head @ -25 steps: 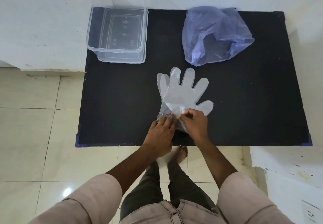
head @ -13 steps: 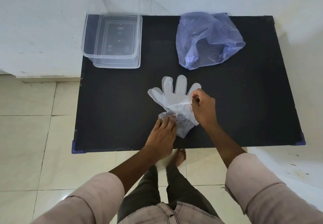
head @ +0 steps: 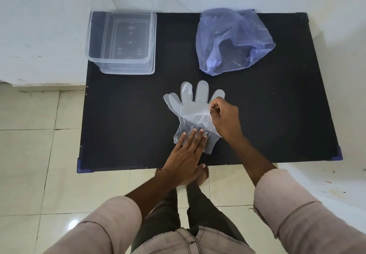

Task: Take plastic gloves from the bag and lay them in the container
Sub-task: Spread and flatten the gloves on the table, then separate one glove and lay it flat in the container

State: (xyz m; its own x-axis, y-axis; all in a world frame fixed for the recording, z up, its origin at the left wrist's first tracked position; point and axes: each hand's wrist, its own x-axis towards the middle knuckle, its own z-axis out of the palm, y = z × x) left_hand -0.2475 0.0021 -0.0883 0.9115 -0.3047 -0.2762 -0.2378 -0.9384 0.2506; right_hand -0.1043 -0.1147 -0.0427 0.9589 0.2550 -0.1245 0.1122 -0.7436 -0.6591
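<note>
peeling one glove off the stack

i have the gloves (head: 195,107) lying mid-table (head: 122,125), fingers pointing away from me. my left hand (head: 188,150) lies flat and open, pinning the cuffs; my right hand (head: 224,118) pinches the top sheet's edge. next, i judge, comes lifting that sheet free and carrying it to the empty container (head: 120,41) at far left. the film looks thin, clear and clingy. the bag (head: 231,41) sits slack at far right.

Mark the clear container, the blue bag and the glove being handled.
clear container (head: 93,35), head view, on its left wall.
blue bag (head: 221,27), head view, on its upper left side.
glove (head: 195,108), head view, on the flat palm area below its fingers.
</note>
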